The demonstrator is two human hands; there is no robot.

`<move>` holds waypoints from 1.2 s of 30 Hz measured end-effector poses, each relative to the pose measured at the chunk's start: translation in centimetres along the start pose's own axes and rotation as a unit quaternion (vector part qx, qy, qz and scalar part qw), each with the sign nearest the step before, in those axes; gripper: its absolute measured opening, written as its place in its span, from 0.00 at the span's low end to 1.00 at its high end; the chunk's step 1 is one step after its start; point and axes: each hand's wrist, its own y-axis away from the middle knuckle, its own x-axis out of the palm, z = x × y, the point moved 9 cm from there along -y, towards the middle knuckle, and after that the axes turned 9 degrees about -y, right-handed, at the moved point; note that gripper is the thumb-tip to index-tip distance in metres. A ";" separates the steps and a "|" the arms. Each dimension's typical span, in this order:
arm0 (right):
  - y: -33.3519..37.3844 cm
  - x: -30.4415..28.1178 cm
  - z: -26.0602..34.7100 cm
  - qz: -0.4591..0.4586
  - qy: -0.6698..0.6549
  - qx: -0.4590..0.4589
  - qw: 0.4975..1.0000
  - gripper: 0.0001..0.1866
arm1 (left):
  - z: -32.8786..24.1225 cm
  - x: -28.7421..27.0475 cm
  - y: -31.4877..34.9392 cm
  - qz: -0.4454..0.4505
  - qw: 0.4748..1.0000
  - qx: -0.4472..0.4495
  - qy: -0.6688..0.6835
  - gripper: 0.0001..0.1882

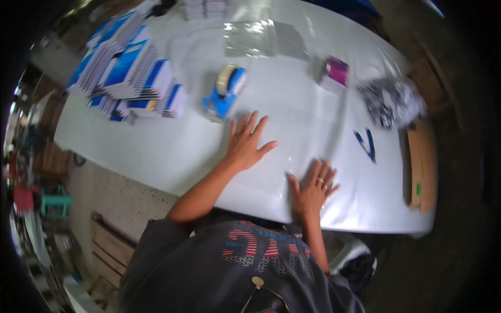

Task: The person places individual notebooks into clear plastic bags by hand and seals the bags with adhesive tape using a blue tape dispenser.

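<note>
My left hand (246,142) lies flat on the white-covered table with its fingers spread. Just beyond its fingertips stands a blue tape dispenser (224,96) with a roll of tape in it. Closer to the table's front edge, my right hand (314,189) rests palm down, fingers apart, a ring on one of them. Between and under the hands there seems to be a clear plastic sheet (269,175), its edges showing only as faint glints. Neither hand grips anything.
Stacks of blue-covered spiral notebooks (128,65) stand at the left. Clear plastic film (250,39) lies at the back. Toward the right are a small purple-topped stack (335,73), a crumpled plastic bag (391,101), a dark blue V-shaped tool (368,146) and a cardboard piece (420,167).
</note>
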 end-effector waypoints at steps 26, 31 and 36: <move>-0.1 -6.8 5.5 -0.051 -0.299 -0.144 0.942 0.41 | 24.8 -15.7 7.1 -0.402 0.556 -0.379 0.621 0.31; -1.2 -5.6 8.5 0.134 -0.659 -0.088 0.735 0.46 | 12.8 -13.6 6.7 -0.317 0.665 -0.206 0.645 0.40; -2.1 -4.4 10.3 0.078 -0.913 0.007 0.401 0.42 | -0.4 -7.1 6.9 -0.114 0.763 -0.028 0.636 0.48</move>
